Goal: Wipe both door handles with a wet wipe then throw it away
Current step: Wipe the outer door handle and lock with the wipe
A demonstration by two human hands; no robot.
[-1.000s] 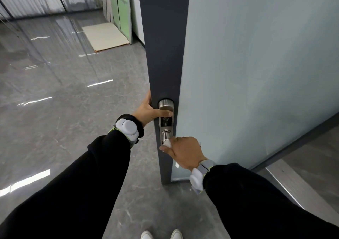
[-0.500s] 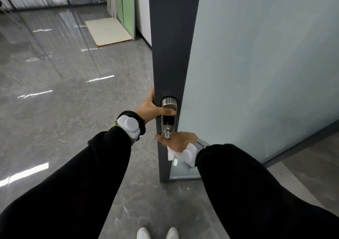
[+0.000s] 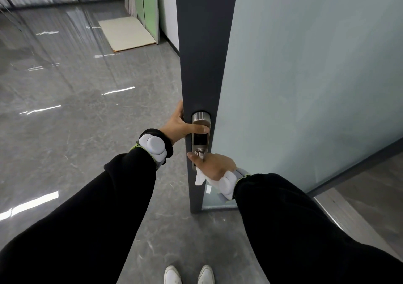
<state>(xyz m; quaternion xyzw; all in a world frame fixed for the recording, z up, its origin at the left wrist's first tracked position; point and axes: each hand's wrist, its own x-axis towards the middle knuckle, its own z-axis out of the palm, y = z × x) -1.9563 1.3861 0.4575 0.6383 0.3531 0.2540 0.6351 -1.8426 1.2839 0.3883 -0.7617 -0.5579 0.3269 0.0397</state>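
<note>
A dark-framed glass door (image 3: pixel 202 44) stands open, edge-on to me. A brushed-metal lock plate (image 3: pixel 200 140) sits on its frame. My left hand (image 3: pixel 181 126) grips the door's edge, thumb laid across the top of the plate. My right hand (image 3: pixel 212 164) wraps the handle (image 3: pixel 199 152) at the plate's lower end, with a white wet wipe (image 3: pixel 199 178) in it; a corner of the wipe hangs out below my palm. Most of the handle is hidden under my fingers. The handle on the door's far side is out of sight.
Glossy grey tiled floor (image 3: pixel 65 120) stretches to the left. A beige mat (image 3: pixel 126 33) lies by a green panel (image 3: pixel 148 7) at the back. My white shoes (image 3: pixel 188 275) stand just before the door's bottom corner. Frosted glass (image 3: pixel 305 76) fills the right.
My right hand has turned over on the handle, from knuckles-up in front of it to a wrap around it, and the wipe's corner now hangs below. My left hand has stayed on the door's edge.
</note>
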